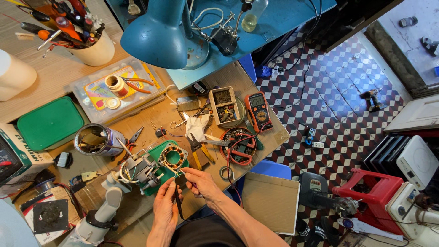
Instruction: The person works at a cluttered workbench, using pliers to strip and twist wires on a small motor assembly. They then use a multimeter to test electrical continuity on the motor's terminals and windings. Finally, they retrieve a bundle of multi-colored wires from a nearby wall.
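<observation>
Head view, looking down on a cluttered wooden surface (151, 114).

- Left hand (165, 206): at 6 o'clock of frame, fingers closed on a black cable (177, 203), pinched between thumb and fingertips.
- Right hand (200, 183): just beside left hand, at its 2 o'clock; fingertips pinched on thin wires (176, 171) leading up to a motor stator (173, 157). Hands close together, almost touching.
- Motor stator: copper-wound ring, seated on a green housing (161, 173), at 12 o'clock of both hands, near fingertips.
- White handheld appliance body (106, 206): at 9 o'clock of left hand, lying on the surface, wire bundle at its upper end.
- Yellow-handled pliers (200, 153): at 12 o'clock of right hand, near.
- Round tray of small parts (238, 145): at 1 o'clock of right hand.
- Orange multimeter (258, 111): at 1 o'clock, farther out, beside a small box of screws (223, 104).
- Metal can (93, 139): at 10 o'clock of left hand, well apart.
- Blue desk lamp (157, 34): at 12 o'clock, top of frame.
</observation>
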